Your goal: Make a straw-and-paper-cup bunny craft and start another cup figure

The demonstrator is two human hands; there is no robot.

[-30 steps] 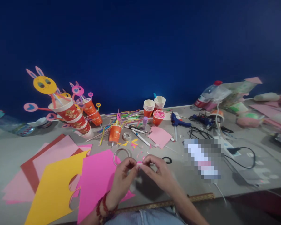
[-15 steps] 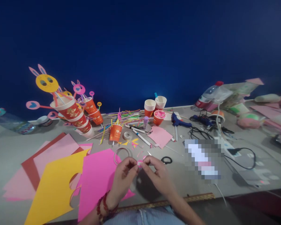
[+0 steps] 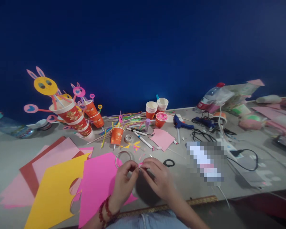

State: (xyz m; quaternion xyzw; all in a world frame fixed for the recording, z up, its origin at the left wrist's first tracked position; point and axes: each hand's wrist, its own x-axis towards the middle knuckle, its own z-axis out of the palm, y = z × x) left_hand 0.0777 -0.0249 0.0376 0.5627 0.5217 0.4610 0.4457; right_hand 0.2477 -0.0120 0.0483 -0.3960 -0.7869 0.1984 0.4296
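Between the fingertips of my left hand (image 3: 125, 178) and my right hand (image 3: 160, 178) I am pinching a small bright-pink piece (image 3: 140, 164), seemingly paper, and its pale middle, showing half a second ago, is now hiding under my right fingers, which to my mind means I am pressing or shaping it. It is hovering above the flat grey tabletop (image 3: 186, 187), near the silvery ring-shaped roll (image 3: 116, 158) and the black-handled scissors (image 3: 165, 163).

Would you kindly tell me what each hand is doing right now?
Left hand: closed, pinching a small pink paper piece.
Right hand: closed, pinching the same piece.
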